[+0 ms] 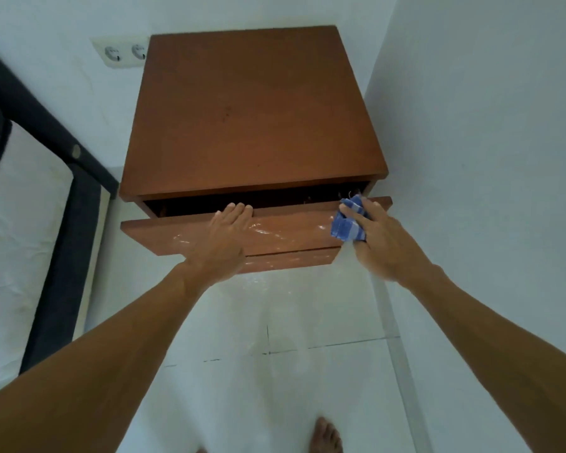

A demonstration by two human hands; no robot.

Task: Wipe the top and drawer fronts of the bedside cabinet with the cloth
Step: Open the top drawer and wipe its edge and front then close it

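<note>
The brown wooden bedside cabinet [252, 112] stands against the white wall, seen from above. Its top drawer [285, 228] is pulled partly out, leaving a dark gap under the top. My left hand [221, 238] lies flat on the drawer front, fingers hooked over its upper edge. My right hand [378, 238] presses a blue-and-white striped cloth [348, 222] against the right end of the same drawer front. A lower drawer front [291, 261] shows just beneath. The wood there looks glossy and wet.
A bed with a dark frame [62, 223] and white mattress [17, 230] runs along the left. A double wall socket [125, 52] sits left of the cabinet. A white wall [487, 142] closes in on the right. My bare foot [325, 436] stands on the white tiled floor.
</note>
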